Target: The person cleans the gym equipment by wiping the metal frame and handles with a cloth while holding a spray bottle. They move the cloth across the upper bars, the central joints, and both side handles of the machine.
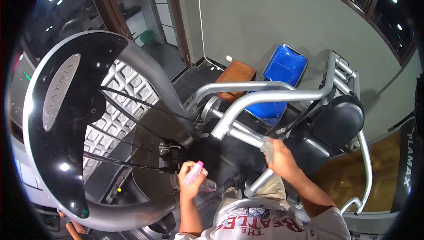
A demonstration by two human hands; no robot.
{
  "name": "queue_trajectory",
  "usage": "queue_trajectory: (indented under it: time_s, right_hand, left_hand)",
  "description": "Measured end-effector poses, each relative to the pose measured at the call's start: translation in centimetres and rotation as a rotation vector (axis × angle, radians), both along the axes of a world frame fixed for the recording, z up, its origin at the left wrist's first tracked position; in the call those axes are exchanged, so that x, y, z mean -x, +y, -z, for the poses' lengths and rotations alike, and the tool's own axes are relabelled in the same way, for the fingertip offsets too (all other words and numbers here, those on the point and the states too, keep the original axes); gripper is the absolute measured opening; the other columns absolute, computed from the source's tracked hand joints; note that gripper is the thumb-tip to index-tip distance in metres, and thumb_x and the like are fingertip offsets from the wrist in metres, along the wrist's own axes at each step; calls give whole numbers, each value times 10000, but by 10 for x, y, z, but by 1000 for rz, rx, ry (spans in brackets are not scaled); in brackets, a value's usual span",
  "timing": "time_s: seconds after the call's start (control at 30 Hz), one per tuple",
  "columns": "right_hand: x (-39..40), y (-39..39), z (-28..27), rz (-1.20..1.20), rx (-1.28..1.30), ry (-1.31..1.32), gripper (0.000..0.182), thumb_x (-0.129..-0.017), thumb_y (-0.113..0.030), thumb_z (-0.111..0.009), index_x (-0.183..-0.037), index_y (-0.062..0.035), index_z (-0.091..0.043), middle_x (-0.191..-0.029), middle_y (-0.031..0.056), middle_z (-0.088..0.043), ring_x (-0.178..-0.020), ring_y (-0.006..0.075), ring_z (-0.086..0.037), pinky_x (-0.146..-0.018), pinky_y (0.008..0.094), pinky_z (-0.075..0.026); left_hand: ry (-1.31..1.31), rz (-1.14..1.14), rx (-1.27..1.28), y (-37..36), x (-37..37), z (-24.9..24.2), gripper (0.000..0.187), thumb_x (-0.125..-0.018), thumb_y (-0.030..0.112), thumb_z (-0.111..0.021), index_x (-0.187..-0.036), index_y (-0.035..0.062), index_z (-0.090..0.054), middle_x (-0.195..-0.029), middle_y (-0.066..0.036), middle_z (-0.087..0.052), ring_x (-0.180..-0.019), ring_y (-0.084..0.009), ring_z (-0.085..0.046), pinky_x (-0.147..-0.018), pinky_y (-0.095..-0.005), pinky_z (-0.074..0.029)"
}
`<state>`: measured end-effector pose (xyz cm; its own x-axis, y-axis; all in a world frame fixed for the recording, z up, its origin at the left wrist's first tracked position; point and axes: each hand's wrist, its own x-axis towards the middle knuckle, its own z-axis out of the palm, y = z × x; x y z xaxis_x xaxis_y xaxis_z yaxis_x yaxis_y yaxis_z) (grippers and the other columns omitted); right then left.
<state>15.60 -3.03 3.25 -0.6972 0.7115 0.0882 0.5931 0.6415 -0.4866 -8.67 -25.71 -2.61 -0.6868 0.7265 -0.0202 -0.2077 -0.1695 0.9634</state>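
My left hand point(189, 186) is closed around a bottle point(207, 186) with a pink top and a clear body holding a little pink liquid. It hangs in front of the machine's cables. My right hand point(283, 159) presses a crumpled greyish cloth point(267, 149) against a silver metal tube point(246, 137) of the gym machine, near where the tube slopes toward the seat. Part of the cloth is hidden by my fingers. A thicker silver handle bar point(265, 96) curves just above that tube.
A black padded seat point(338, 123) is to the right. The machine's big black and silver curved frame point(57, 107) fills the left. By the grey wall are a blue folding chair point(286, 65) and a brown wooden box point(236, 78). Black cables point(132, 118) stretch across the middle left.
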Motion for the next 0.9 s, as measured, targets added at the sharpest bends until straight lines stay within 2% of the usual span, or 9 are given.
queue_trajectory:
  time_s: [0.13, 0.2, 0.3, 0.43, 0.53, 0.57, 0.67, 0.8, 0.9]
  right_hand:
    - [51, 15, 10, -129, -112, -197, 537, -699, -43, -741, -1200, -8, -553, -1164, 222, -604, -1102, 421, -624, -886, 506, -559]
    - [87, 20, 15, -163, -139, -124, 385, -732, -87, -744, -1077, -19, -585, -1114, 213, -635, -1039, 416, -655, -849, 510, -568]
    - [118, 40, 13, -211, 11, -92, 374, -784, -134, -763, -1097, -2, -605, -985, 245, -680, -900, 446, -695, -813, 513, -570]
    - [84, 47, 1, -139, 307, 106, 382, -843, -158, -738, -1150, 4, -579, -1059, 296, -683, -992, 463, -683, -835, 521, -556]
    - [50, 43, 4, -152, 250, 108, 387, -865, -111, -702, -1202, 8, -555, -1057, 300, -676, -985, 465, -683, -841, 527, -554]
    - [40, 35, 8, -126, 168, 101, 381, -863, -38, -652, -1224, 12, -544, -1047, 287, -657, -992, 479, -667, -849, 537, -553]
    - [28, 16, -14, -23, 74, -72, 402, -837, -5, -631, -1228, 15, -541, -1046, 256, -622, -992, 486, -639, -855, 537, -553]
    - [64, 14, -5, -99, -86, -250, 269, -856, -54, -619, -1116, 13, -599, -1061, 220, -613, -986, 404, -649, -828, 517, -575]
    - [113, 16, 28, -166, -319, -131, 195, -884, -133, -611, -1034, -11, -632, -998, 181, -635, -894, 340, -672, -769, 476, -589]
  left_hand:
    - [-11, 84, 16, 20, -1, -4, 326, -824, -44, -750, -1061, 43, -542, -876, -79, -668, -710, -132, -637, -600, -278, -536]
    - [-13, 116, -16, 32, 0, -11, 331, -824, -37, -758, -1062, 43, -542, -880, -80, -669, -714, -132, -638, -601, -276, -534]
    - [37, 158, -17, 49, 2, -15, 335, -831, -28, -772, -1072, 41, -550, -894, -73, -678, -741, -119, -643, -630, -269, -542]
    - [51, 187, -25, 73, 1, -14, 326, -837, -24, -774, -1073, 38, -558, -901, -62, -677, -753, -108, -640, -646, -262, -545]
    - [27, 201, -69, 89, -2, -15, 340, -834, -29, -774, -1082, 35, -551, -900, -68, -676, -753, -112, -643, -622, -259, -552]
    - [19, 201, -82, 93, -2, -15, 343, -833, -31, -773, -1084, 34, -549, -899, -69, -676, -753, -113, -644, -615, -258, -554]
    - [34, 194, -81, 96, 2, -27, 337, -834, -44, -766, -1080, 33, -549, -899, -75, -675, -753, -116, -645, -595, -259, -558]
    - [114, 126, -6, 82, 6, -37, 352, -835, -45, -775, -1086, 34, -542, -902, -80, -678, -757, -118, -643, -633, -264, -552]
    - [99, 61, -8, 61, 1, -43, 344, -835, -40, -781, -1068, 35, -540, -903, -78, -680, -748, -113, -634, -633, -258, -532]
